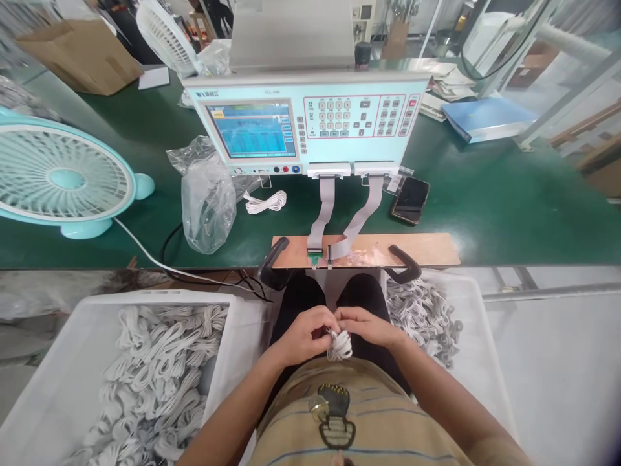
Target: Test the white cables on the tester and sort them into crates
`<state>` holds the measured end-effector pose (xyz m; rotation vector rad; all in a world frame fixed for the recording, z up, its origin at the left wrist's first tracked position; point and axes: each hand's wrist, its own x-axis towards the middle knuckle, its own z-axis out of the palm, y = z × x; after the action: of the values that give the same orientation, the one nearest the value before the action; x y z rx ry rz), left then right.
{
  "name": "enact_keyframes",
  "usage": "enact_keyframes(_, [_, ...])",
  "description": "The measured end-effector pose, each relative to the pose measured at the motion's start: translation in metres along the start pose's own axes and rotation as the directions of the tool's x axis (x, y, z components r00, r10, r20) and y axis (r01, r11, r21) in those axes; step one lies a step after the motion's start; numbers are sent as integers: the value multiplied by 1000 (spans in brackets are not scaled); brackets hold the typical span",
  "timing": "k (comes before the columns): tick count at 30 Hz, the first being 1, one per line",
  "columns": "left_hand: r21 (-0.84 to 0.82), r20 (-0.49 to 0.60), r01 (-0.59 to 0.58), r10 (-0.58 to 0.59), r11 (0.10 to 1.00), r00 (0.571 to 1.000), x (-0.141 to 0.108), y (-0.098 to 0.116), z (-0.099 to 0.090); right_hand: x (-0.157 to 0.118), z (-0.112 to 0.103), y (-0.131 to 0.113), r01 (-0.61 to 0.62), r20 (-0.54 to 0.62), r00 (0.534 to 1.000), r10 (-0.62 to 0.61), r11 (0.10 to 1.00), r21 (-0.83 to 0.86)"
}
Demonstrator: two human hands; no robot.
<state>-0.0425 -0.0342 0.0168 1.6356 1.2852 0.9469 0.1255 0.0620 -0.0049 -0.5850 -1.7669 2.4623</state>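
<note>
Over my lap, a coiled white cable (341, 346) is gripped between both hands. My left hand (310, 331) has its fingers closed around the left side of the bundle. My right hand (365, 323) meets it from the right, with thumb and fingertips pinched at the top of the coil. What the fingertips touch there is too small to make out. Ahead of my hands, a wooden board (436, 249) lies at the table edge, with a small green connector board (314, 257) at the end of a grey ribbon cable (322, 213).
A cable tester (310, 123) with a lit screen stands on the green table (490, 194). Left of it are a plastic bag (206, 207) and a fan (68, 175); a phone (411, 200) lies to the right. White bins (48, 369) (492, 362) of coiled cables flank my legs.
</note>
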Motion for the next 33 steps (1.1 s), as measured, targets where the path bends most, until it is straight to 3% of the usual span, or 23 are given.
enact_keyframes(2, [75,32,-60,58,995,998,0,-1,-4,3,-5,2,-48,130,990,50,999,-18])
enact_keyframes(4, [159,46,-111,105,981,993,1,-3,-9,8,-10,4,-77,175,981,81,997,-29])
enact_keyframes(6, [213,6,-108,109,971,994,3,-7,-14,15,-11,5,-62,113,992,61,998,7])
enact_keyframes(8, [170,-142,-19,43,985,989,7,-13,-16,22,-10,4,28,-65,998,-25,998,56])
enact_keyframes(9, [81,-240,53,-32,995,970,10,-17,-16,26,-8,2,100,-183,979,-88,993,56])
enact_keyframes(11, [-246,-383,184,-270,951,883,18,-25,-13,34,-3,-3,230,-399,891,-215,973,-12])
enact_keyframes(13, [-606,-360,216,-506,765,784,27,-31,-7,43,1,-8,272,-530,801,-277,958,-90])
enact_keyframes(14, [-728,-318,195,-576,657,753,32,-33,-5,47,2,-10,265,-566,777,-276,959,-104])
enact_keyframes(15, [-804,-289,161,-613,572,735,36,-34,-2,50,3,-11,249,-591,763,-261,963,-103])
enact_keyframes(17, [-863,-289,93,-637,497,715,41,-34,1,56,3,-13,216,-620,753,-219,973,-81])
enact_keyframes(21, [-866,-324,65,-655,496,683,45,-33,0,63,2,-13,195,-648,739,-182,979,-53])
enact_keyframes(26, [-783,-356,137,-617,607,702,45,-40,-2,64,0,-14,197,-670,724,-167,980,-31])
enact_keyframes(30, [-618,-383,194,-507,762,772,42,-45,-5,63,1,-18,212,-682,715,-153,977,3])
enact_keyframes(33, [-534,-363,199,-435,822,824,41,-45,-10,65,1,-20,209,-681,727,-86,973,101])
